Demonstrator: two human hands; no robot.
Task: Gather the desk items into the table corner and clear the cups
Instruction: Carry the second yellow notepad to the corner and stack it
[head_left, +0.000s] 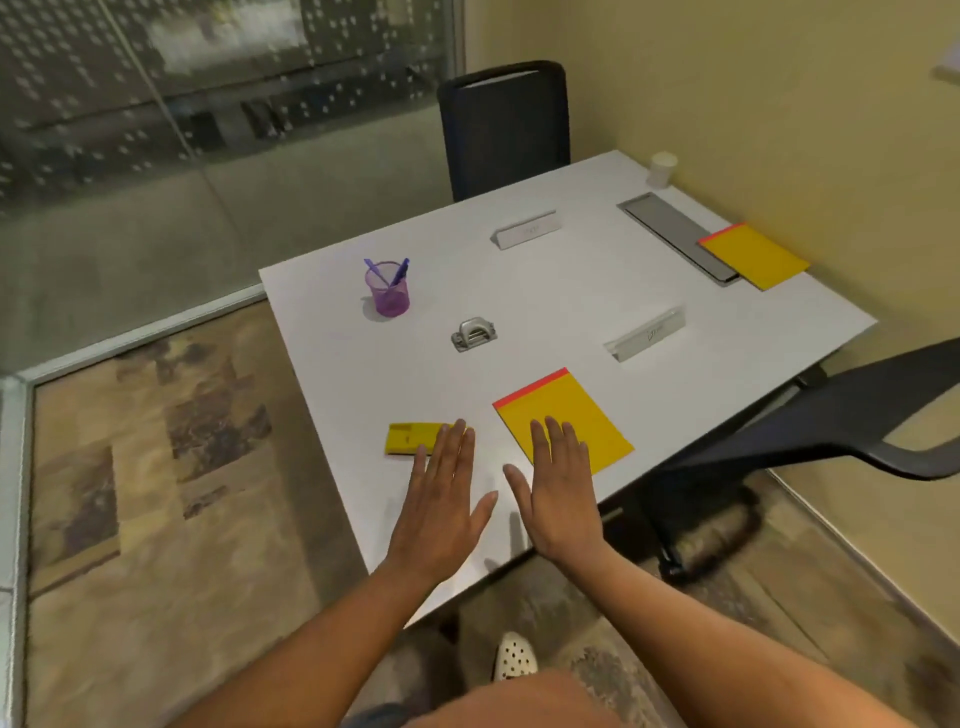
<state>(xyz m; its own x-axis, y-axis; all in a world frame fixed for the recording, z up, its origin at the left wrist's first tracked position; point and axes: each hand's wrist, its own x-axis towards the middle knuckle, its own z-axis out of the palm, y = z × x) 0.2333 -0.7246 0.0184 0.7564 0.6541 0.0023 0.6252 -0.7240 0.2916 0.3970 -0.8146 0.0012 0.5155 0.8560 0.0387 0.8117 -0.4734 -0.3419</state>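
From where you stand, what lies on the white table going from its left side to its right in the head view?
Purple pen cup → small yellow pad → metal hole punch → near yellow notepad → near name plate → far yellow notepad. The far name plate, the grey tray and the white cup overlap these in order, so I leave them out.

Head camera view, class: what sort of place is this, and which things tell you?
Probably a small office meeting room. A white table carries two name plates, yellow notepads and a purple pen holder; black office chairs stand around it, and a glass partition closes one side.
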